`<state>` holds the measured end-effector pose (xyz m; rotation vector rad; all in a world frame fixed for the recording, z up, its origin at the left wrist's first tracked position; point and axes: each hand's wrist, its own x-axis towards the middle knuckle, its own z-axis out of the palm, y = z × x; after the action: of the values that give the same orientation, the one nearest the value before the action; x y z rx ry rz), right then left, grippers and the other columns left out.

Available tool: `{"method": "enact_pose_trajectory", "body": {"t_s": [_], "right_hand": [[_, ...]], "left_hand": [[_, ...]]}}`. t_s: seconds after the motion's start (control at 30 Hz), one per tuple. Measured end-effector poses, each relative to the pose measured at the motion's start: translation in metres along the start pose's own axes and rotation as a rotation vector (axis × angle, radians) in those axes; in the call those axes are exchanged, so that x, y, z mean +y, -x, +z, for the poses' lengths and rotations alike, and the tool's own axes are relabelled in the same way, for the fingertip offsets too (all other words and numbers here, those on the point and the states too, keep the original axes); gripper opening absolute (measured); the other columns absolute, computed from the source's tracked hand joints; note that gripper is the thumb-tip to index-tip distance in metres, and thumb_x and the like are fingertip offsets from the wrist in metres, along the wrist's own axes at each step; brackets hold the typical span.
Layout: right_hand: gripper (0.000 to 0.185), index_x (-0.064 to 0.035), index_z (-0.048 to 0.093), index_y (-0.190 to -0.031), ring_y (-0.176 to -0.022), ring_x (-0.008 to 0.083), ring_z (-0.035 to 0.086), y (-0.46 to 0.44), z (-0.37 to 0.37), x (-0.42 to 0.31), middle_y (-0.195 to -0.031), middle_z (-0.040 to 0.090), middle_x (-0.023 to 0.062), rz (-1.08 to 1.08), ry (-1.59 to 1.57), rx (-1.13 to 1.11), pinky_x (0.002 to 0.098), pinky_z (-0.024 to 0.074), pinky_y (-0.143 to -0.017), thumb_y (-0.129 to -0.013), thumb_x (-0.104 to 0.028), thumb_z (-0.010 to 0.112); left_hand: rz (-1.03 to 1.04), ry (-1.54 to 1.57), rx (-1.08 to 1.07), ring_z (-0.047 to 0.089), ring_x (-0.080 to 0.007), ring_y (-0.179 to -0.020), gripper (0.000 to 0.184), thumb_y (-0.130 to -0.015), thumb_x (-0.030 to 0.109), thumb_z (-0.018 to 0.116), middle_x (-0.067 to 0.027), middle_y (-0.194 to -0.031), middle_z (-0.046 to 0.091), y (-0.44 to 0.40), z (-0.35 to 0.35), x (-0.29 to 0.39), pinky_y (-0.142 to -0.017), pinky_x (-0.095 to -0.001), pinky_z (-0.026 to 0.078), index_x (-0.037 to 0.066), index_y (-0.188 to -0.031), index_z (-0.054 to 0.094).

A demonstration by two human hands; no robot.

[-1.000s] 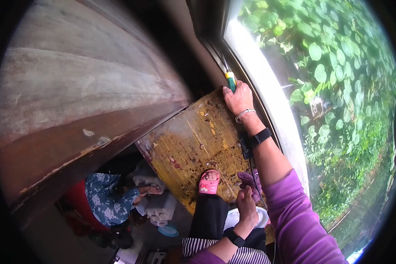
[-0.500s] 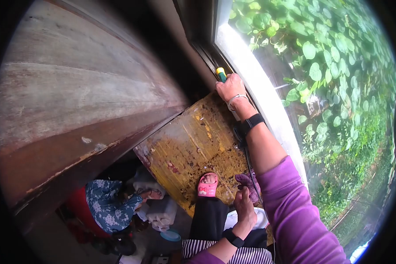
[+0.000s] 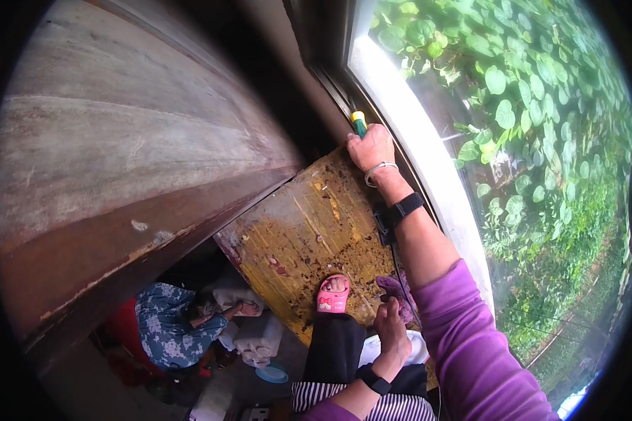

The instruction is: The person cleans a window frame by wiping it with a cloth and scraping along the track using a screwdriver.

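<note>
My right hand (image 3: pixel 372 147) is wrapped round the green and yellow handle (image 3: pixel 359 125) of a tool, beside the window track (image 3: pixel 338 91) at the far corner of a worn yellow wooden board (image 3: pixel 281 224). The tool's far end is hard to make out. Lower down, my left hand (image 3: pixel 392 332) has its fingers drawn together, and what they grip, if anything, is hidden. It is next to a purple cloth (image 3: pixel 395 289) and above a white basin (image 3: pixel 417 347).
My foot in a pink sandal (image 3: pixel 332 295) stands on the debris-strewn board. A dark device with a cable (image 3: pixel 384 226) lies under my right forearm. Large curved panel (image 3: pixel 133 140) at left; window frame (image 3: pixel 428 140) at right. Below left sits a person (image 3: pixel 172 330) near a blue lid (image 3: pixel 272 372).
My right hand and the tool have shifted slightly left in view, and the metal shaft seen earlier no longer shows clearly. The person below has leaned and moved an arm. My left hand stays about the same.
</note>
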<state>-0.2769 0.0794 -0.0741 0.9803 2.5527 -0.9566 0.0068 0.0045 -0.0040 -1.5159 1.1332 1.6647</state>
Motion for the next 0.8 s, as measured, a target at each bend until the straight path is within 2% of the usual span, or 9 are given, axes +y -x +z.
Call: {"method": "enact_pose_trajectory", "body": {"t_s": [0.03, 0.1, 0.3, 0.53, 0.63, 0.7, 0.73, 0.8], "right_hand": [[0.03, 0.0077, 0.059, -0.081, -0.082, 0.0381, 0.059, -0.002, 0.001, -0.001, -0.082, 0.059, 0.027, 0.006, -0.011, 0.008, 0.0418, 0.047, -0.074, -0.069, -0.02, 0.057], [0.029, 0.0073, 0.059, -0.081, -0.083, 0.0376, 0.059, -0.006, 0.003, -0.003, -0.083, 0.06, 0.0266, 0.013, -0.023, 0.017, 0.0416, 0.0471, -0.075, -0.069, -0.019, 0.057], [0.029, 0.0057, 0.059, -0.085, -0.086, 0.0359, 0.059, -0.022, 0.006, -0.014, -0.088, 0.06, 0.0249, 0.012, -0.021, -0.021, 0.0404, 0.0473, -0.076, -0.067, -0.017, 0.056], [0.028, 0.0065, 0.059, -0.082, -0.085, 0.0361, 0.059, -0.037, 0.012, -0.013, -0.086, 0.06, 0.0252, -0.012, -0.024, -0.049, 0.0399, 0.0474, -0.076, -0.066, -0.016, 0.056], [0.028, 0.0058, 0.06, -0.079, -0.083, 0.0356, 0.059, -0.046, 0.015, -0.004, -0.083, 0.061, 0.0242, 0.042, -0.16, -0.09, 0.0386, 0.0474, -0.076, -0.066, -0.018, 0.058], [0.029, 0.0047, 0.06, -0.078, -0.079, 0.0363, 0.059, -0.047, 0.015, 0.002, -0.081, 0.06, 0.0243, -0.086, -0.255, -0.093, 0.0387, 0.0469, -0.074, -0.065, -0.021, 0.061], [0.03, 0.0041, 0.06, -0.077, -0.076, 0.0371, 0.058, -0.034, -0.001, -0.005, -0.079, 0.059, 0.0247, -0.29, -0.152, -0.115, 0.0399, 0.046, -0.073, -0.065, -0.024, 0.062], [0.028, 0.0041, 0.057, -0.077, -0.074, 0.0385, 0.057, -0.009, -0.014, -0.016, -0.075, 0.058, 0.0248, -0.452, -0.109, -0.195, 0.0417, 0.0453, -0.071, -0.068, -0.022, 0.059]], "left_hand": [[0.001, 0.0, 0.0, 0.043, -0.0052, -0.064, 0.014, -0.086, 0.023, 0.05, 0.0045, -0.073, 0.047, 0.002, 0.002, 0.003, -0.057, -0.0235, 0.036, 0.01, -0.08, 0.051], [-0.031, 0.039, 0.016, 0.027, -0.0058, -0.061, 0.023, -0.086, 0.025, 0.051, 0.0064, -0.065, 0.031, 0.008, 0.008, 0.011, -0.056, -0.025, 0.024, 0.013, -0.069, 0.043], [0.042, -0.016, -0.013, 0.029, -0.0058, -0.062, 0.023, -0.087, 0.025, 0.05, 0.0063, -0.065, 0.032, 0.008, 0.009, 0.015, -0.057, -0.0247, 0.026, 0.012, -0.069, 0.042], [-0.001, -0.045, -0.003, 0.027, -0.0062, -0.062, 0.024, -0.086, 0.027, 0.05, 0.0061, -0.066, 0.03, 0.0, 0.004, 0.014, -0.056, -0.0254, 0.024, 0.011, -0.07, 0.042], [-0.005, -0.046, 0.007, 0.026, -0.0064, -0.062, 0.025, -0.086, 0.027, 0.05, 0.0061, -0.066, 0.029, -0.001, 0.004, 0.013, -0.056, -0.0257, 0.024, 0.011, -0.069, 0.042], [-0.026, 0.001, 0.024, 0.026, -0.0066, -0.063, 0.024, -0.086, 0.027, 0.051, 0.0061, -0.066, 0.029, -0.003, 0.003, 0.008, -0.058, -0.0255, 0.024, 0.011, -0.07, 0.043], [-0.025, 0.001, 0.023, 0.026, -0.0066, -0.063, 0.024, -0.086, 0.027, 0.051, 0.0061, -0.066, 0.029, -0.004, 0.002, 0.005, -0.058, -0.0255, 0.024, 0.011, -0.07, 0.043], [-0.022, 0.087, -0.001, 0.026, -0.007, -0.065, 0.022, -0.085, 0.026, 0.052, 0.006, -0.066, 0.03, -0.007, 0.002, 0.001, -0.06, -0.0259, 0.025, 0.012, -0.071, 0.044]]}}
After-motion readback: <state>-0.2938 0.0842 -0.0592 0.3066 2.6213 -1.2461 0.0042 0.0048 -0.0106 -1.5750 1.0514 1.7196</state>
